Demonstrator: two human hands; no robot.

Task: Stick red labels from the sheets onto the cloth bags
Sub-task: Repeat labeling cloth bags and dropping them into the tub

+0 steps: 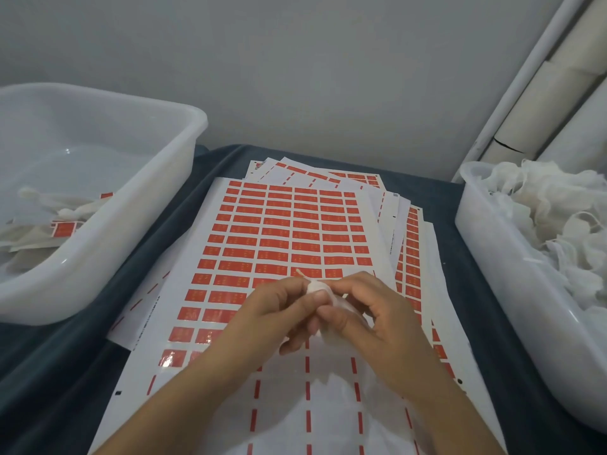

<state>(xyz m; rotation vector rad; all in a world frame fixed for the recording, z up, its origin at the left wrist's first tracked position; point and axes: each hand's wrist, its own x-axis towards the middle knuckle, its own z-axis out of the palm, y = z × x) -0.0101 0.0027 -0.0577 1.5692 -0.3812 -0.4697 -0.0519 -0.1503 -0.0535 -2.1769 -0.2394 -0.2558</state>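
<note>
Label sheets (282, 231) are lying stacked on the table (473, 290), between two tubs. The left tub (131, 205) is holding labelled bags (62, 221) (few); loose bags (555, 211) are filling the right tub (492, 257).

- Print on the red labels (278, 232): gold marks, too small to read.
- Cloth bag (331, 318): largely covered by the left hand (279, 310) and right hand (368, 310); its outline cannot be traced.
- Left tub (138, 205) and right tub (492, 264): cut off by the picture's side edges.
- Lower sheets (410, 231): mostly hidden beneath the top sheet (368, 205).
- Both forearms: cut off at the bottom edge.
</note>
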